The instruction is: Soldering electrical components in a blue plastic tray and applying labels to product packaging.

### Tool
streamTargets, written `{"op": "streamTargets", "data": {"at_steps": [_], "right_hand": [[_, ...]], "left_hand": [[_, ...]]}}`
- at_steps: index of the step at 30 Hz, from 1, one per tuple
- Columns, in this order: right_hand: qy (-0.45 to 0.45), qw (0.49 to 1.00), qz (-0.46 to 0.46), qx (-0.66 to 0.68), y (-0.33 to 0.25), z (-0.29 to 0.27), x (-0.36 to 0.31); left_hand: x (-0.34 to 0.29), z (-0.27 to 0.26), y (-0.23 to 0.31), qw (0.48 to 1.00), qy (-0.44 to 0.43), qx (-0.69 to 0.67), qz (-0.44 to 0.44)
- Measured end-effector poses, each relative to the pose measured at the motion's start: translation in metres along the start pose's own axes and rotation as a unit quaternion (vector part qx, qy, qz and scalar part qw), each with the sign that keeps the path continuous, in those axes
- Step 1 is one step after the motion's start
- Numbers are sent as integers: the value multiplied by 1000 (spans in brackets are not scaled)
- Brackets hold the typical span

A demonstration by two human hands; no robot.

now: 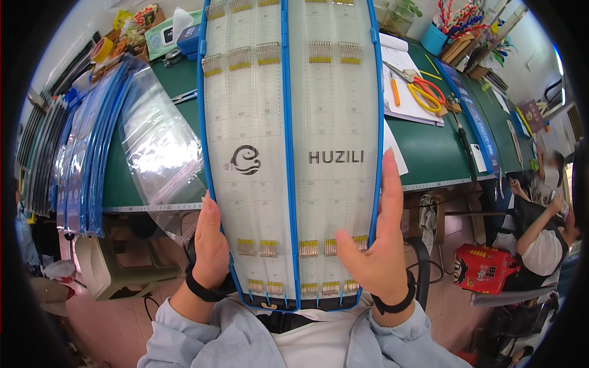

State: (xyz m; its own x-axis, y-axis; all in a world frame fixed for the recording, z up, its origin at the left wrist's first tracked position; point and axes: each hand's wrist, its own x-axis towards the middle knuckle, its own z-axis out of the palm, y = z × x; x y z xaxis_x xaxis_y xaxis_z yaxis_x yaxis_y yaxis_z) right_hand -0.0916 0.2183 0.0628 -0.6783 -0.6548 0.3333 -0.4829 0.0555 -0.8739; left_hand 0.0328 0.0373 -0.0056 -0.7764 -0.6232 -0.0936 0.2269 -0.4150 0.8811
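Note:
A long, blue-edged case (pixel 334 208) with two side-by-side translucent panels stands between my hands, its near end against my body and its far end beyond the table edge. Short rows of small metal pins with yellow strips show under the panels, near both ends. A dark fish-like logo and lettering are printed mid-panel. My left hand (pixel 211 248) presses along the left edge, fingers mostly hidden behind it. On the opposite edge, my right hand (pixel 381 257) grips with its thumb over the right panel and its fingers along the side.
The green table (pixel 429 153) carries clear plastic sleeves (pixel 162 141), blue packaged cases (pixel 98 135), orange-handled scissors (pixel 427 95), an orange pen (pixel 395 91) and paper. A beige stool (pixel 123 264) stands below left. At right are a red bag (pixel 483 270) and another person (pixel 543 239).

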Motion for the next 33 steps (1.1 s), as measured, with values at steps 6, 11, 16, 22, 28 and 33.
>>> {"op": "streamTargets", "data": {"at_steps": [6, 11, 16, 22, 28, 33], "right_hand": [[4, 999, 10, -40, 5, 5, 0], [4, 1000, 4, -20, 6, 5, 1], [-18, 1000, 4, -11, 5, 2, -1], [-36, 997, -25, -69, 4, -4, -2], [-49, 993, -44, -97, 11, -2, -1], [4, 942, 72, 326, 21, 3, -5]], "left_hand": [[-1, -9, 4, 998, -50, 5, -40], [0, -7, 5, 998, -40, 10, -36], [-2, -6, 7, 998, -48, 0, -36], [-3, -5, 7, 998, -58, -4, -19], [4, -6, -5, 997, 18, 73, 26], [10, -10, -4, 999, -15, 10, -48]]}}
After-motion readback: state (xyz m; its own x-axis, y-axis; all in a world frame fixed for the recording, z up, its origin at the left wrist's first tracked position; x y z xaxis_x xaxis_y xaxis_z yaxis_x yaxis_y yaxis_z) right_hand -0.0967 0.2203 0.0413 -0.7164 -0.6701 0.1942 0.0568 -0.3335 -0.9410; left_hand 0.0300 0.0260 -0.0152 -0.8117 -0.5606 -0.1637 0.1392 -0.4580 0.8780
